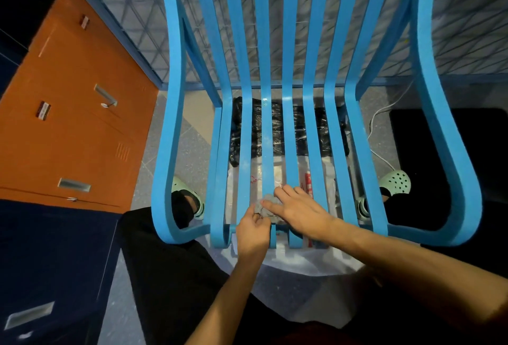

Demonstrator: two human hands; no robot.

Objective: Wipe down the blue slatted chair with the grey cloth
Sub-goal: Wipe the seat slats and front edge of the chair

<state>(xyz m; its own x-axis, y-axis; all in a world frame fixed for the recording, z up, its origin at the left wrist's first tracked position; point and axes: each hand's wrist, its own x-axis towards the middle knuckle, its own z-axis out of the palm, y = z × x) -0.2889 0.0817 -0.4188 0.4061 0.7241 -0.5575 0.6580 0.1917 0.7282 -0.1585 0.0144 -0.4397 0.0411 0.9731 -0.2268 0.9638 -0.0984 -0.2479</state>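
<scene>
The right hand (299,210) lies flat with its fingers nearly straight and slightly spread, pressing the grey cloth (270,216) onto the middle slats at the front edge of the seat. The left hand (253,230) has its fingers curled in, pinching the cloth's near edge. Both forearms reach in from below, the right crossing at a slant, over the blue slatted chair (266,70), which is glossy (plastic bags (277,259) show through the gaps).
</scene>
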